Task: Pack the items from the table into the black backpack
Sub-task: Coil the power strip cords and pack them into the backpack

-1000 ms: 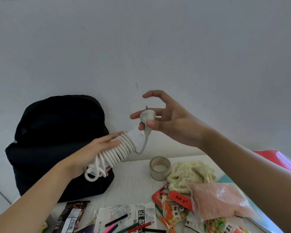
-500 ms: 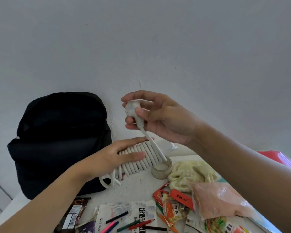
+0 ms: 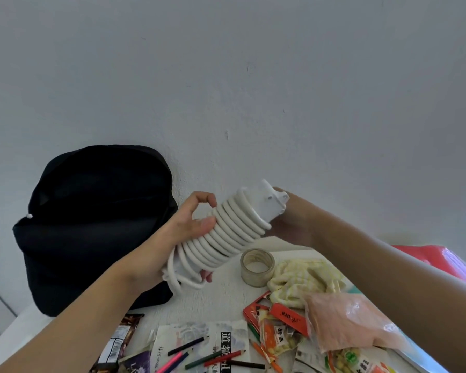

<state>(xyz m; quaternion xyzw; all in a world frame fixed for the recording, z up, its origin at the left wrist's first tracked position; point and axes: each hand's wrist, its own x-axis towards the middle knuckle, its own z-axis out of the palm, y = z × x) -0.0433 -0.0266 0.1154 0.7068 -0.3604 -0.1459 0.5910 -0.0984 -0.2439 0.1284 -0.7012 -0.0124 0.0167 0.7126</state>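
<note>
Plain pale grey wall w/ small marks; white table below

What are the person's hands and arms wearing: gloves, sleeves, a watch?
Nothing: the left hand and right hand are ungloved, and the left forearm and right forearm are bare to the frame's edge, with no sleeve, watch or bracelet in view.

- The left hand is bare, with its thumb and fingertips in plain sight.
- The left forearm is bare from the wrist to the lower left corner of the view.
- The right hand is bare and only partly visible.
- The right forearm is bare to the right edge.
</note>
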